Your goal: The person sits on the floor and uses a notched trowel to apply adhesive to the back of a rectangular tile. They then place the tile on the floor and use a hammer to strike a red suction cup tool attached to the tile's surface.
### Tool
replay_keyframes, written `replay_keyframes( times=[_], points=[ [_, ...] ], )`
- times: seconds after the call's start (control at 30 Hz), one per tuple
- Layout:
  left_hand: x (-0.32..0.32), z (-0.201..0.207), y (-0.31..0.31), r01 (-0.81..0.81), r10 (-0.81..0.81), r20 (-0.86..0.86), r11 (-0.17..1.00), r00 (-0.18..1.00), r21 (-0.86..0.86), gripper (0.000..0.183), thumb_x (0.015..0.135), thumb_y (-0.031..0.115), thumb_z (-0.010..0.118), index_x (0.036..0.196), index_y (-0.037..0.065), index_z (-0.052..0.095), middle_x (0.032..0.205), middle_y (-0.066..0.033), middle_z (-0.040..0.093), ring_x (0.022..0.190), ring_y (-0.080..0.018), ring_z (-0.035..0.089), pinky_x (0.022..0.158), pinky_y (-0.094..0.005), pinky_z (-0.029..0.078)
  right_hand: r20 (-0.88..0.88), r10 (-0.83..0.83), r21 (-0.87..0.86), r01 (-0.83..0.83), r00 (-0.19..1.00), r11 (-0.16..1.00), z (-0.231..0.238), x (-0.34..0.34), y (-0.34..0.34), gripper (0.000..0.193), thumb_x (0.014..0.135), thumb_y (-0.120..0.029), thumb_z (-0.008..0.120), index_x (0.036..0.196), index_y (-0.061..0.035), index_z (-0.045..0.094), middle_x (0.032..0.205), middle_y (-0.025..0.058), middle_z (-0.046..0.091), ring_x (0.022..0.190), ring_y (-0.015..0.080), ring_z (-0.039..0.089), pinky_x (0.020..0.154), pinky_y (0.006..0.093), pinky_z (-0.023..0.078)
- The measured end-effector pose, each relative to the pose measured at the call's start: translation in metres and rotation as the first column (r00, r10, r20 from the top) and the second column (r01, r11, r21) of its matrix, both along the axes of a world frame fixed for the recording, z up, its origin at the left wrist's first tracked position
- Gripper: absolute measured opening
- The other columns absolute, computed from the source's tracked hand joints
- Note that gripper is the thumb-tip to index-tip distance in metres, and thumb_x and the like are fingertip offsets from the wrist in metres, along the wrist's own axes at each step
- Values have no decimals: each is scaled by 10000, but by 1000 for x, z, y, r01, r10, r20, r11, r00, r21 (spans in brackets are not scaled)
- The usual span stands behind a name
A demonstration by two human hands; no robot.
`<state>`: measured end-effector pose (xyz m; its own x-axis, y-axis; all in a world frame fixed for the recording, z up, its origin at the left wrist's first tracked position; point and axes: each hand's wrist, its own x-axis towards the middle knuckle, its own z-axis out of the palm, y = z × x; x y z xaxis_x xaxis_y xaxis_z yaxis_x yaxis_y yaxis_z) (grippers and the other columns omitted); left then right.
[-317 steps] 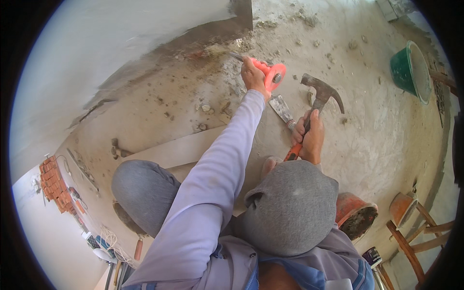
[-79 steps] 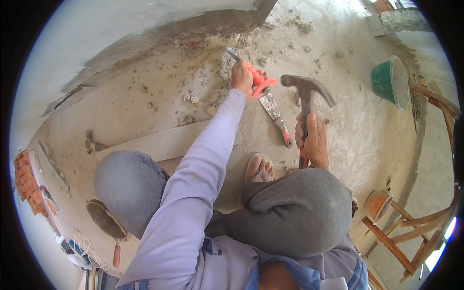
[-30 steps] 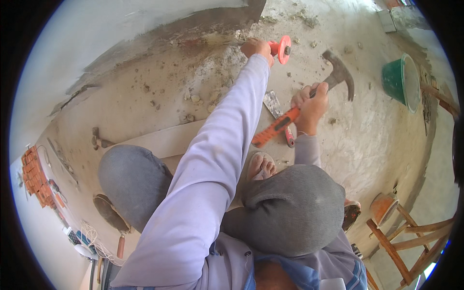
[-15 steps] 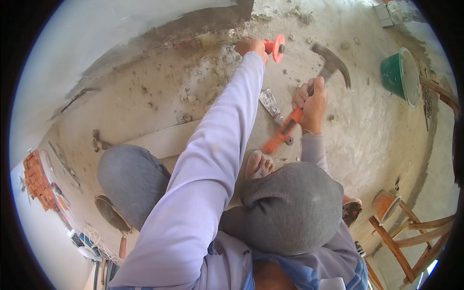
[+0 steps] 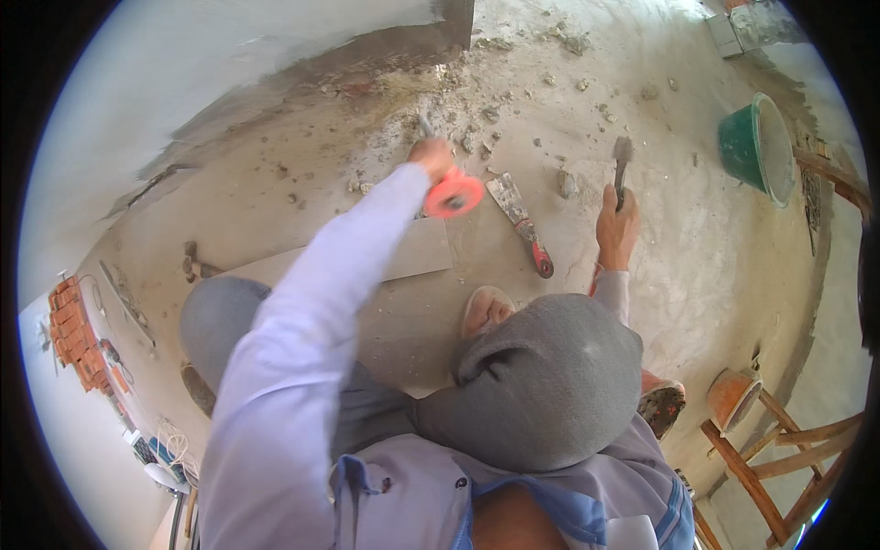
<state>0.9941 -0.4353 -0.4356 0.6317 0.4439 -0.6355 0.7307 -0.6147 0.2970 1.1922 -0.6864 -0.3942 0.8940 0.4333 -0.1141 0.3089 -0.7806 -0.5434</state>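
My left hand [image 5: 434, 159] is wrapped round the grip of a chisel [image 5: 455, 195], whose round red hand guard faces me. The chisel's metal shaft pokes out beyond the fist toward broken rubble on the floor; where its tip ends is hard to make out. Over on the right, my right hand [image 5: 617, 231] grips a claw hammer [image 5: 622, 156], its head raised above the fist and apart from the chisel. Between the two hands a dirty scraper [image 5: 521, 223] with a red and black handle lies on the floor. Loose chunks [image 5: 490, 115] are scattered beyond my left hand.
A green bucket [image 5: 741, 147] stands at the right. A wooden frame [image 5: 752, 481] and an orange bucket [image 5: 733, 400] are at lower right. A pale flat board [image 5: 417, 261] and another hammer [image 5: 194, 263] lie near my left knee. Stacked red bricks [image 5: 75, 335] sit far left.
My left hand has drawn the chisel back toward me and left, from near the wall. My right hand has shifted slightly right and nearer, turning the hammer upright. More rubble is now visible.
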Motion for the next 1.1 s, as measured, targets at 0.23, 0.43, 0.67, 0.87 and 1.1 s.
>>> replay_keyframes(
  times=[0.23,0.43,0.67,0.87,1.1],
  points=[
    [-139,154,21,134,-197,-109,897,974,-421,245,925,237,446,1020,21,509,784,-87,570,662,-198,583,575,-328,485,237,82,-186,-38,968,982,-64,3,-47,413,829,-360,596,1144,-93,613,1018,164,644,946,341,605,814,418,462],
    [-259,341,11,-662,678,136,734,722,-151,456,908,388,511,1187,32,459,762,-10,514,567,-86,497,480,-225,429,741,322,-365,-49,590,930,-61,-19,-69,395,858,-331,587,1194,-124,590,928,69,557,747,265,553,704,371,464],
    [-323,396,-86,-538,482,696,442,-532,-718,206,984,287,383,926,92,419,754,-9,440,516,-86,437,464,-222,434,134,519,-665,-312,844,679,-20,-79,-43,380,872,-296,582,1218,-140,582,901,64,547,749,240,541,708,370,446],
    [-344,336,-101,-215,690,307,220,-655,-952,267,995,348,342,934,93,398,784,-29,443,495,-89,452,440,-247,454,-129,915,-315,-891,381,327,99,-167,96,347,894,-233,560,1235,-170,576,858,59,531,700,211,525,644,361,424],
    [-368,321,-87,17,776,115,160,-621,-987,303,1003,367,256,923,99,375,789,-47,433,495,-116,475,442,-276,458,155,858,-478,-797,-490,-368,61,-332,347,381,805,-105,562,1177,-167,512,1113,173,531,833,325,630,671,430,528]
  ],
)
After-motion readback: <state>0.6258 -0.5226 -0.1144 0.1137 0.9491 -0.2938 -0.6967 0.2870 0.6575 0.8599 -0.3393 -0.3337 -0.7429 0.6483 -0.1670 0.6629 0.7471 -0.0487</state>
